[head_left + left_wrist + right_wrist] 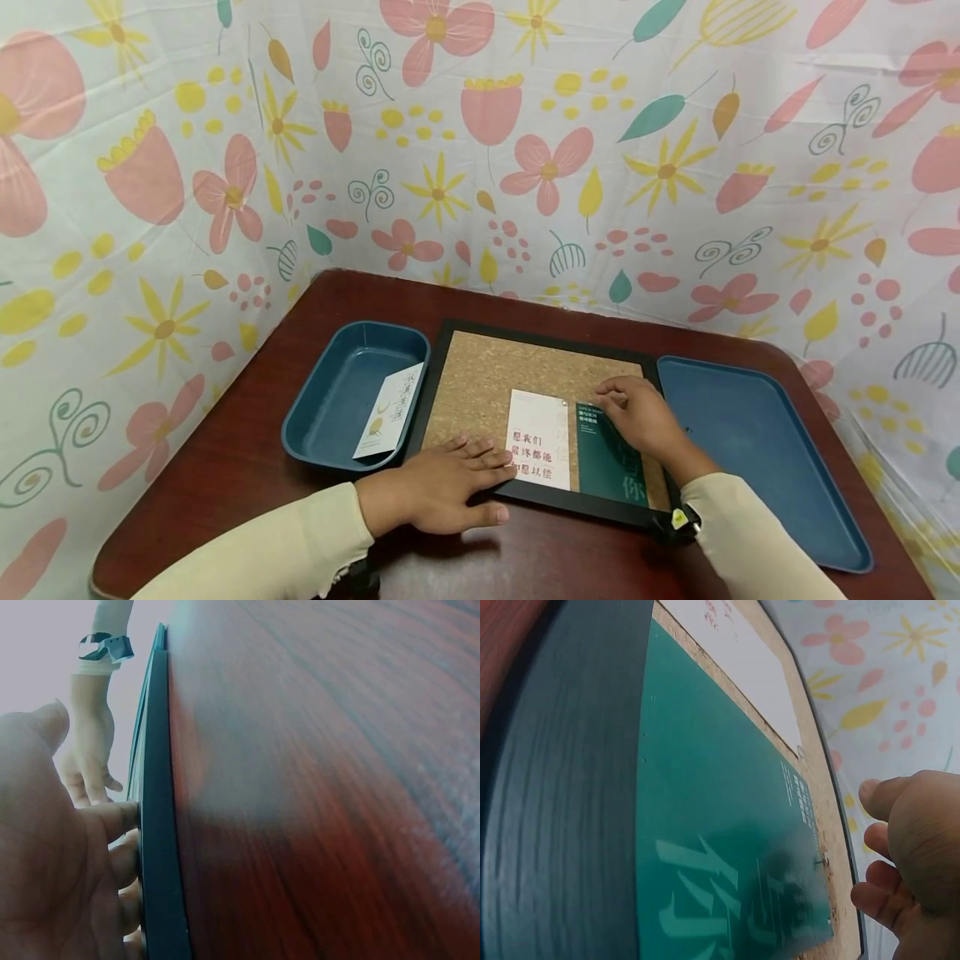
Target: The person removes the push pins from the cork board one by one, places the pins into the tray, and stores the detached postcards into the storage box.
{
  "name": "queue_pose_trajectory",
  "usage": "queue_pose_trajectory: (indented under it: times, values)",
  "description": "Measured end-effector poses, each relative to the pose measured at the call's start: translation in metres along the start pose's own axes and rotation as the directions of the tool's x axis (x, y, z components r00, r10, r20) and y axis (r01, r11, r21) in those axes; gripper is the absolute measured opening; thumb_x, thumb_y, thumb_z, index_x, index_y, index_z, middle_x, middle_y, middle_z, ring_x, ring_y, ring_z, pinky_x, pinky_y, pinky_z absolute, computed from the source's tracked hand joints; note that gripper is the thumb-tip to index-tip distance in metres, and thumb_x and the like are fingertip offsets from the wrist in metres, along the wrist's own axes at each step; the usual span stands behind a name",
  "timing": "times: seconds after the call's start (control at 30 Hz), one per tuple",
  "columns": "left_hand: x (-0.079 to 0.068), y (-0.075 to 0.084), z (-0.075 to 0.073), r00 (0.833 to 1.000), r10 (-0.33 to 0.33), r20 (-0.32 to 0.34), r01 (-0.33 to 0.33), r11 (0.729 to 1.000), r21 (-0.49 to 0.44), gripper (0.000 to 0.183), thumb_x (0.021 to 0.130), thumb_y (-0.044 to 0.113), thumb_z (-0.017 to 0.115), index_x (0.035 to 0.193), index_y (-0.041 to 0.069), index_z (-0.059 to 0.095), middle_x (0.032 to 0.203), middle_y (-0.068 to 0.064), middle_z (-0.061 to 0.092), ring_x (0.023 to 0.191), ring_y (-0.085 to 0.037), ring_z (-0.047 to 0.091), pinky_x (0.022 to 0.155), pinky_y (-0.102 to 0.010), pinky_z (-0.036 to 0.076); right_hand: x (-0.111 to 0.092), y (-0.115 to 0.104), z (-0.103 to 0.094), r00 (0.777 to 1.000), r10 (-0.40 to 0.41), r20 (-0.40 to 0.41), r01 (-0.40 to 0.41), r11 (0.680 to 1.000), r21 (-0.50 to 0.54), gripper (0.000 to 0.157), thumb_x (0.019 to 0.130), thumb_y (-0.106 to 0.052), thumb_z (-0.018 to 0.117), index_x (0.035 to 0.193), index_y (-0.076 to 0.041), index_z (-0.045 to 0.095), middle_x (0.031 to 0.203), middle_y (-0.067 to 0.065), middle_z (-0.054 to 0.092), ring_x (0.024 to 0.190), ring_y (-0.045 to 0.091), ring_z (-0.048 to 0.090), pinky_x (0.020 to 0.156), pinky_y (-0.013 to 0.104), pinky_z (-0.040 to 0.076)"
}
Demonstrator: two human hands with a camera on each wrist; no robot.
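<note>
"What lay in the middle of the table (247, 450)?"

"A cork board (472, 375) in a black frame (159, 750). Two cards lay side by side on it: a white card (540, 433) with red characters, and to its right a dark green card (609, 458) with paler lettering. The green card's lower end reached the near side of the frame."

"And the left hand (442, 492)?"

"Palm down over the board's near left part, fingers straight and slightly spread, gripping nothing. Its fingertips came up to the white card's lower left edge."

"The right hand (641, 412)?"

"It hung above the green card's top end, fingers loosely bent, with nothing visible in its grasp. The right wrist view showed the thumb and fingers apart from each other, and a small pin (821, 861) at the green card's top edge, away from the fingertips."

"What was on either side?"

"To the left, a deep blue tray (318, 400), with a slim printed card (390, 412) tilted against its right wall. To the right, a shallow blue tray (765, 450), just beside the frame. Behind everything hung a white cloth (450, 179) patterned with pink and yellow flowers."
</note>
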State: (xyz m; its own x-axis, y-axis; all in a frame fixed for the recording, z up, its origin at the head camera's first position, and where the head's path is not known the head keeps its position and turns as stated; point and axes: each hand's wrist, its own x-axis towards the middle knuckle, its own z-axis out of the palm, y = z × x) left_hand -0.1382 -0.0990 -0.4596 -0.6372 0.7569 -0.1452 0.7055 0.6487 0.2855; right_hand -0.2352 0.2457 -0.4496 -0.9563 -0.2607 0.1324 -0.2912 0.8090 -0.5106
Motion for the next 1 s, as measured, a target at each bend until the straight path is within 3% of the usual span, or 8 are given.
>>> queue_pose_trajectory:
  times: [0.47,0.67,1.0]
  values:
    - [-0.003,0.004,-0.007,1.0,-0.005,0.012,0.005,1.0,-0.003,0.074,0.102,0.073,0.019,0.162,0.031,0.033,0.167,0.01,0.026,0.155,-0.018,0.014,0.125,-0.045,0.014,0.007,-0.01,0.018,0.998,-0.065,0.013,0.065,0.998,0.006,0.016,0.102,-0.016,0.067,0.115,-0.008,0.072,0.124,0.017,0.063,0.11,0.039,0.064,0.084,0.055,0.056]
    - [-0.004,0.004,-0.008,1.0,-0.005,0.014,0.006,1.0,-0.01,0.074,0.103,0.072,0.02,0.162,0.03,0.033,0.167,0.01,0.026,0.155,-0.018,0.015,0.124,-0.046,0.014,0.011,-0.016,0.022,0.996,-0.091,0.012,0.092,0.995,-0.032,0.013,0.101,-0.016,0.068,0.111,-0.011,0.074,0.121,0.012,0.065,0.12,0.037,0.052,0.089,0.057,0.051]
    - [-0.001,0.002,-0.006,1.0,-0.001,0.021,0.001,1.0,-0.011,0.078,0.101,0.075,0.016,0.162,0.03,0.033,0.167,0.011,0.026,0.155,-0.017,0.013,0.125,-0.045,0.013,0.015,-0.02,0.029,0.989,-0.145,0.036,0.145,0.989,-0.021,0.01,0.098,-0.012,0.071,0.107,-0.014,0.076,0.118,0.009,0.066,0.116,0.033,0.054,0.09,0.052,0.05]
